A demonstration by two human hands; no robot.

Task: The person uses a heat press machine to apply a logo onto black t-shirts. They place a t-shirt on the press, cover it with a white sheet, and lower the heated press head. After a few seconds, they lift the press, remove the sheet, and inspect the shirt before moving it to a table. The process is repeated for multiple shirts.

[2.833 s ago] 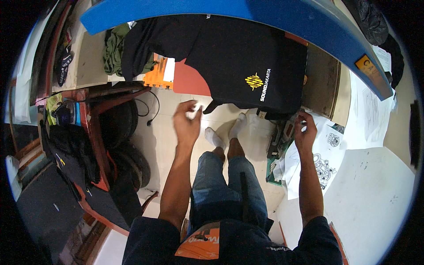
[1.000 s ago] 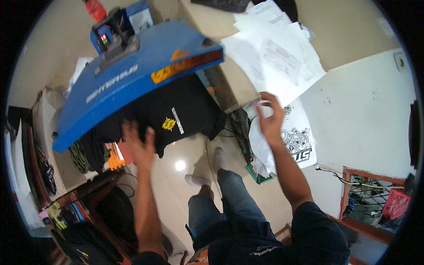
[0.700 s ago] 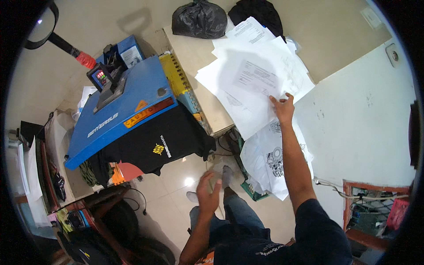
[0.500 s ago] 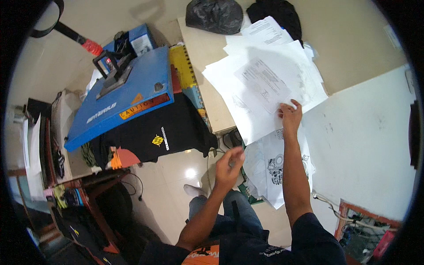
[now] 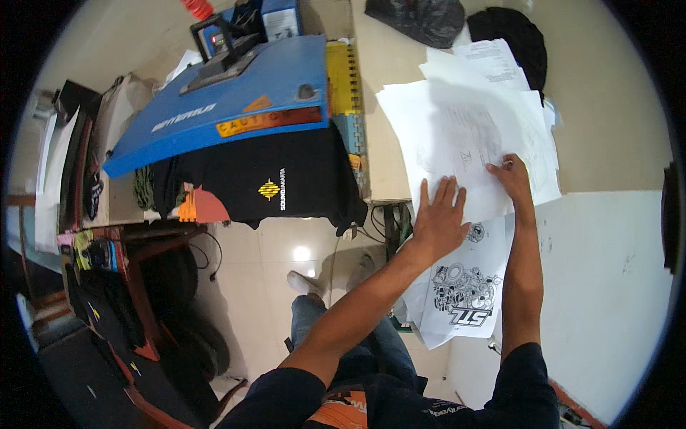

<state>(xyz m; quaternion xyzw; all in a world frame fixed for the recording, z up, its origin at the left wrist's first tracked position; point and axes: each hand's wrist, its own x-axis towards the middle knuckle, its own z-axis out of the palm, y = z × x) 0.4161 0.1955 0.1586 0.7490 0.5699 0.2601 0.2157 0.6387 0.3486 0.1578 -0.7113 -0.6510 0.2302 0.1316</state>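
Observation:
Several large white paper sheets lie spread on the pale tabletop, with faint printing and drawing marks near their middle. My left hand lies flat on the near part of the top sheet, fingers spread. On the sheets to its right rests my right hand, fingers loosely curled and thumb apart from them. Whether its fingertips catch a paper edge is hard to see. Below the table's near edge hang more sheets with black line drawings of machinery, partly covered by my left hand and the upper paper.
A blue heat press stands at the left, a black T-shirt with a yellow print under its plate. Behind the papers are a black plastic bag and a black cloth bundle. Cables hang beside the table.
My left hand has come down from the air onto the papers, its fingers spreading flat. My right hand stays on the sheets. The view has shifted, so the heat press and table appear displaced.

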